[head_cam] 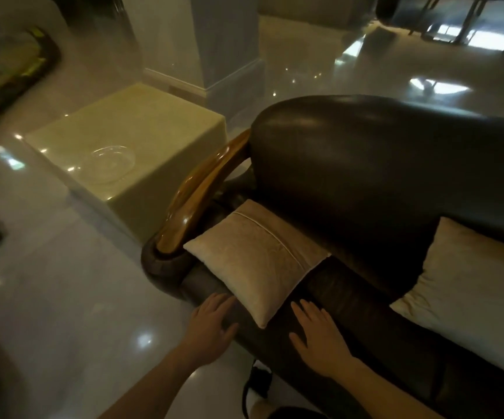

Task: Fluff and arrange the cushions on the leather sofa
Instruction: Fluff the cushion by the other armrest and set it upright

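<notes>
A dark leather sofa (365,164) with a wooden armrest (196,192) fills the right half of the view. A small beige cushion (253,261) lies flat on the seat against the armrest, one corner hanging over the front edge. A larger cream cushion (468,285) leans at the right. My left hand (211,325) hovers open just left of the small cushion's overhanging corner. My right hand (320,337) is open over the seat's front edge, just right of that corner. Neither hand holds anything.
A pale stone block side table (141,131) with a clear glass dish (108,164) stands left of the armrest. Glossy tiled floor (48,282) spreads around. A white pillar (214,55) rises behind the table. A dark curved object sits at the far left.
</notes>
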